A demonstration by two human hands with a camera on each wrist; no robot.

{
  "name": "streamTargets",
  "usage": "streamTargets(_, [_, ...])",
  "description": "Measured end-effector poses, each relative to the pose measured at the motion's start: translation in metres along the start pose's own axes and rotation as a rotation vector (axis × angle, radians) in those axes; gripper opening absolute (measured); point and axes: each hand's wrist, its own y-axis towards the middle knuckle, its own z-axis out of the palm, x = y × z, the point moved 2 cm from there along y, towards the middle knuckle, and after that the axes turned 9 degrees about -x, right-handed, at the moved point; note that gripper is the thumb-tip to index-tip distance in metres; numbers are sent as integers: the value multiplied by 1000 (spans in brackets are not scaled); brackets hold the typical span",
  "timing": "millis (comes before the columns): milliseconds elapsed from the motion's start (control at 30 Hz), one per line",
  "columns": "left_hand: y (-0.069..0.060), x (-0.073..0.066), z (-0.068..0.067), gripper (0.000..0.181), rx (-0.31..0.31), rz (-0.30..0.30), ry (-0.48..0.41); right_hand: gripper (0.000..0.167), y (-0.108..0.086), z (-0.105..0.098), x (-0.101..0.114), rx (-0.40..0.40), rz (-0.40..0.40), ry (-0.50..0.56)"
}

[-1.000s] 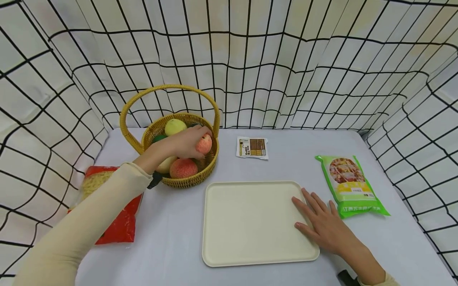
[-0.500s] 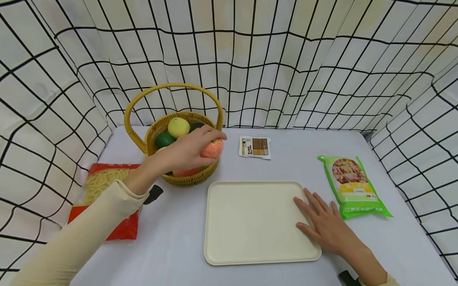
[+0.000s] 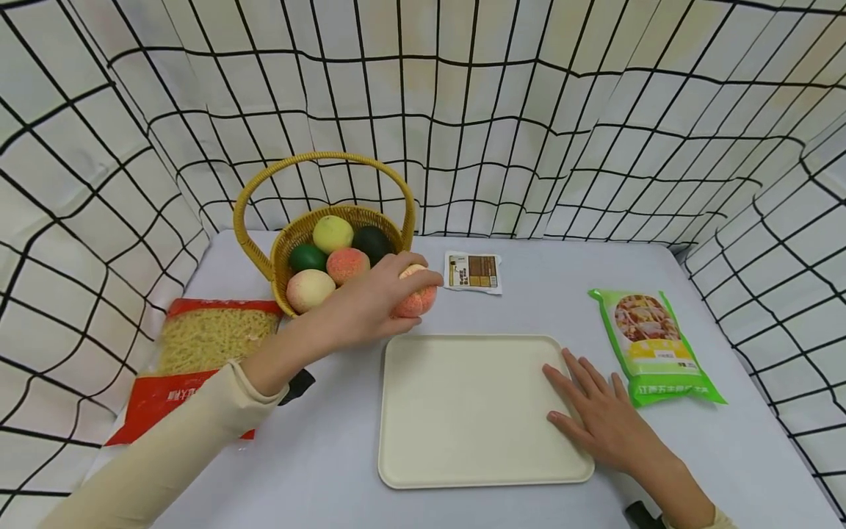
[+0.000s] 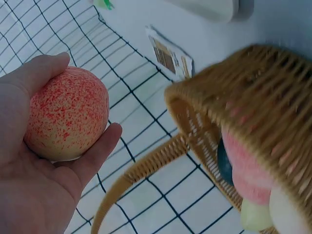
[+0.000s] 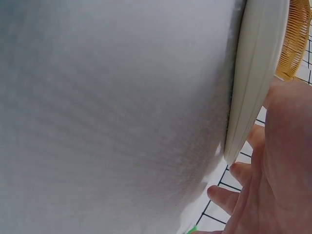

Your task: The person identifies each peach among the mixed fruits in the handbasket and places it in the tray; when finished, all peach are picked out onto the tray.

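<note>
My left hand [image 3: 370, 305] grips a speckled red and yellow peach [image 3: 419, 292], held in the air at the right of the wicker basket [image 3: 283, 250]. In the left wrist view the thumb and fingers curl round that peach [image 4: 70, 114]. The basket holds another peach [image 3: 347, 264], a paler peach [image 3: 311, 290], a yellow-green round fruit [image 3: 333, 234], a green fruit [image 3: 308, 258] and a dark green fruit [image 3: 372, 244]. My right hand [image 3: 598, 419] lies with spread, straight fingers over the right edge of the cream tray [image 3: 485, 411].
A red bag of pasta [image 3: 214, 338] lies left, partly under the left forearm. Behind the tray is a small white and brown packet [image 3: 473, 272]; a green food bag [image 3: 654, 345] lies right. Black grid netting over white cloth surrounds the table [image 3: 317, 455]. The basket's tall handle [image 3: 324, 156] arches upward.
My left hand has lifted the peach out of the basket and carried it right and toward the tray. More fruit in the basket now shows. The right hand stays in place.
</note>
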Motion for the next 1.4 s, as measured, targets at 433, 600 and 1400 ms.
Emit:
streamTargets(433, [-19, -21, 58, 55, 77, 66, -24, 71, -1, 1, -1, 4, 4, 9])
streamTargets(600, [-24, -18, 75, 54, 97, 53, -57, 71, -2, 2, -1, 8, 10, 8])
streamTargets(1400, [-37, -2, 97, 67, 155, -42, -107, 71, -1, 1, 0, 26, 9, 9])
